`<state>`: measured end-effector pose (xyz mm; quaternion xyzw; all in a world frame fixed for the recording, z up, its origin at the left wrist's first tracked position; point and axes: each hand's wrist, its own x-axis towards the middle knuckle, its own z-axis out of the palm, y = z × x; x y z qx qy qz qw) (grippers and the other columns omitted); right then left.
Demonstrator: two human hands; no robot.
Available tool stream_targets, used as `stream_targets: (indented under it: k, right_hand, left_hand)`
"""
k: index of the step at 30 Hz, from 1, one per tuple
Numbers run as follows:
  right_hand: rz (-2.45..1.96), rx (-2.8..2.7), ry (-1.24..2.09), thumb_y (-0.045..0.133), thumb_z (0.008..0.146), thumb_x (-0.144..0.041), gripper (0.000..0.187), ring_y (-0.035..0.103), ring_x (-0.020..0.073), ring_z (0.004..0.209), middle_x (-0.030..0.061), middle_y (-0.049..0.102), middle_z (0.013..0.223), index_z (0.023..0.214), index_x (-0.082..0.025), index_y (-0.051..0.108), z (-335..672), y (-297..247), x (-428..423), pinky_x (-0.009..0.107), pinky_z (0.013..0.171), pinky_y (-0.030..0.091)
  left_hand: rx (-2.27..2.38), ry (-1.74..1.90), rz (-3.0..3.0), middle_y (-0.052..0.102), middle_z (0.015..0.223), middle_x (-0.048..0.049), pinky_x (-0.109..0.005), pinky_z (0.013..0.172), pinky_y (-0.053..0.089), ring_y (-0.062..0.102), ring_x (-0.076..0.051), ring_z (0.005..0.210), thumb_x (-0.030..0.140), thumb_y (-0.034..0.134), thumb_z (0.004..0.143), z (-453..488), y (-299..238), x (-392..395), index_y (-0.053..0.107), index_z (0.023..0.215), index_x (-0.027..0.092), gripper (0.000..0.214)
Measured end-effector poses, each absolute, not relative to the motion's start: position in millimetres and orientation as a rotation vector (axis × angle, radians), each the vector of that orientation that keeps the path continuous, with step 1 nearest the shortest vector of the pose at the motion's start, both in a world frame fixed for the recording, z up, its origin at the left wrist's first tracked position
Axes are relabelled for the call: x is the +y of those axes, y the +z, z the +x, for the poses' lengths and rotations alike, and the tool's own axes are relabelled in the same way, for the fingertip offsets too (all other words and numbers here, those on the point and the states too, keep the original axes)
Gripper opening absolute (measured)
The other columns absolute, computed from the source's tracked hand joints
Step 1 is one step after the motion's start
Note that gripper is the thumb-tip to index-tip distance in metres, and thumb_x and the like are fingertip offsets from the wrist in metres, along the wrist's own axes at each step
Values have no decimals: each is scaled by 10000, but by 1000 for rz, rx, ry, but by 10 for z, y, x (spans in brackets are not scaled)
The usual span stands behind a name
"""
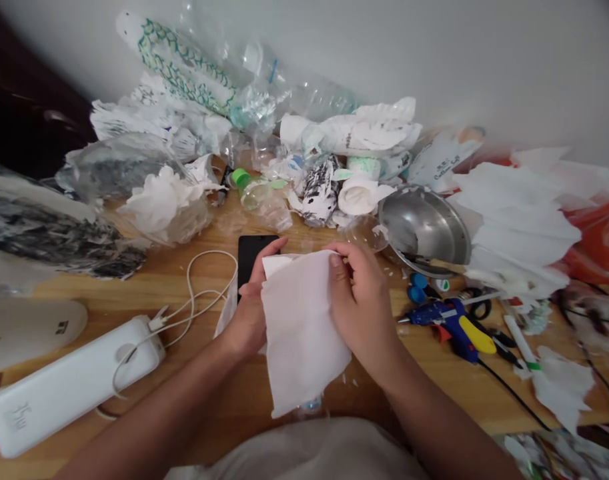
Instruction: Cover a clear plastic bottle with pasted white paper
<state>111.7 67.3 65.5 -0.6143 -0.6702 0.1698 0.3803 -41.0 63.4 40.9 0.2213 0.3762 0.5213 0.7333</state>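
Note:
Both my hands hold a white sheet of tissue paper [299, 327] above the wooden table [194, 280]. My left hand [251, 307] grips its left upper edge, fingers curled behind the sheet. My right hand [357, 300] pinches the top right edge, thumb on the front. The sheet hangs down toward my lap. A black phone [251, 257] lies flat just behind my left hand.
A white power bank [69, 383] with a white cable [199, 293] lies at the left. A steel bowl [424, 230], a blue and yellow glue gun [454, 323] and scissors [479, 307] sit at the right. Crumpled plastic bottles [264, 193], paper and bags pile along the wall.

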Motion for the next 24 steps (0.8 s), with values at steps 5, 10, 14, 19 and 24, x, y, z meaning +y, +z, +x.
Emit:
stream_targets:
  k: [5,10,14,19,24]
  right_hand:
    - [-1608,-1692,406,466,1022,-235,179,617,202,974,78,659,1037,1094,-167,616,1066,624,664,346,847,498]
    - [-1562,-1718,314,450,1029,-204,280,616,211,1099,130,626,1201,1293,-148,525,999,662,590,367,890,531]
    - [-1452,-1739,54,463,985,-100,310,528,222,1265,177,572,1293,1287,-108,531,1025,796,489,401,1040,478]
    - [-1435,-1816,172,500,949,-137,370,510,221,1288,159,546,1334,1319,-112,505,999,943,129,405,1121,424]
    - [-1479,-2021,434,392,1035,-304,627,273,267,1515,182,300,1621,1579,-78,177,772,878,-82,478,1197,378]
  left_hand:
    - [829,1125,524,680,857,7,-278,663,521,624,-165,715,472,875,664,-392,469,639,556,1322,268,760]
    - [906,1074,514,667,808,34,-234,598,486,589,-123,630,431,837,712,-404,509,623,488,1380,295,766]
    - [890,1085,487,688,828,16,-268,604,513,603,-150,638,636,802,676,-415,475,601,475,1394,302,857]
    - [952,1210,542,729,964,3,-256,666,540,648,-153,744,517,620,924,-428,377,522,546,1358,336,476]
    - [823,1290,501,747,1147,-17,-287,823,571,711,-193,946,506,669,893,-396,454,421,593,1328,325,477]
